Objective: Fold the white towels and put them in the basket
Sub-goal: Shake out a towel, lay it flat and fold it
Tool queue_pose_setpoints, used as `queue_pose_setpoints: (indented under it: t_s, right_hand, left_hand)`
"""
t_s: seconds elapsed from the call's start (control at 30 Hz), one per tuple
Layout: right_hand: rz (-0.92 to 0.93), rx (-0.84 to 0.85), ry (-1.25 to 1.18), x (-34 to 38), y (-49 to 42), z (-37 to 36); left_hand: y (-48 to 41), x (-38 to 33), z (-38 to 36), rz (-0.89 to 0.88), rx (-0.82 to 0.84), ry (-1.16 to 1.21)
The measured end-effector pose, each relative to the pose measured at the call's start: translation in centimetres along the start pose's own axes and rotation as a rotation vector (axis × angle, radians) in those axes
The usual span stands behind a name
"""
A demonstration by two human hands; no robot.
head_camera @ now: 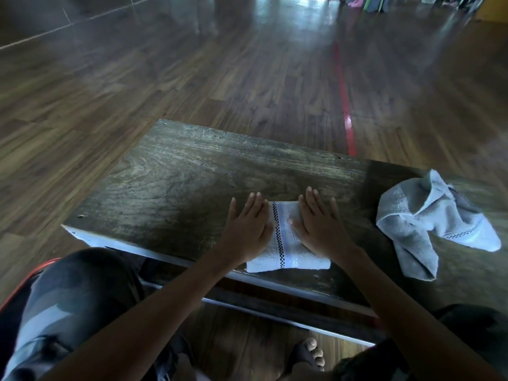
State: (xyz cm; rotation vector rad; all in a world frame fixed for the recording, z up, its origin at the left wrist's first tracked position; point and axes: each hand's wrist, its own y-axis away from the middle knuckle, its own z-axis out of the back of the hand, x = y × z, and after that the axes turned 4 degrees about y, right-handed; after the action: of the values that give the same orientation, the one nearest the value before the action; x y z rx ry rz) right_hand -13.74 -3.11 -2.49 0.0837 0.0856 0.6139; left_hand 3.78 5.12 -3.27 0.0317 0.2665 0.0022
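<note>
Pressing step, item one: folded towel (286, 244), white with a dark checked band, lay as a compact rectangle at the 6 o'clock edge of the counter (192, 166), nearest the person. Left hand (248, 226) lay flat on its 9 o'clock side, fingers straight and slightly spread, tips reaching past the cloth toward 12 o'clock. Right hand (320, 226) lay flat on its 3 o'clock side, palm down, fingers likewise straight. Neither hand pinched anything. Judged step: smoothing a finished fold, or flattening it ahead of one more; which, could not be told.

Item two: second towel (428, 221), white, crumpled and unfolded, sat at 3 o'clock on the counter, well apart from the first.

Containers: basket not in view; its contents unknown.

Next move, as judged: it called for lifting the folded towel with both hands so the layers did not slip, carrying it to the basket wherever that stood, then drawing the second towel to 6 o'clock and spreading it flat.

Other: wooden floor (137, 92) with a red line (345, 105) running toward 12 o'clock.
</note>
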Motion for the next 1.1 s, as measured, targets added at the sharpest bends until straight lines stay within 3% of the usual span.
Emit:
queue_pose_setpoints:
  t_s: [0.17,0.23,0.37,0.6,0.73,1.1]
  right_hand:
    - [0.085,-0.053,-0.029,1.5,-0.3,1.3]
    - [0.095,-0.024,-0.068,2.2,-0.3,1.2]
    - [0.081,0.046,-0.042,2.6,-0.5,0.3]
    - [0.092,-0.036,-0.043,2.4,-0.9,-0.6]
    - [0.087,-0.036,-0.048,2.4,-0.8,-0.5]
    - [0.073,-0.073,-0.050,2.5,-0.8,-0.8]
  left_hand:
    - [2.3,0.4,1.4,0.043,-0.290,0.259]
    - [3.9,0.4,2.0,0.138,-0.353,0.398]
    - [7.4,-0.9,2.7,0.422,-0.165,0.877]
    - [9.7,-1.9,1.3,0.522,-0.038,1.377]
    - [9.6,-1.7,1.2,0.455,0.187,1.410]
    - [9.4,-1.2,0.9,0.388,0.262,1.347]
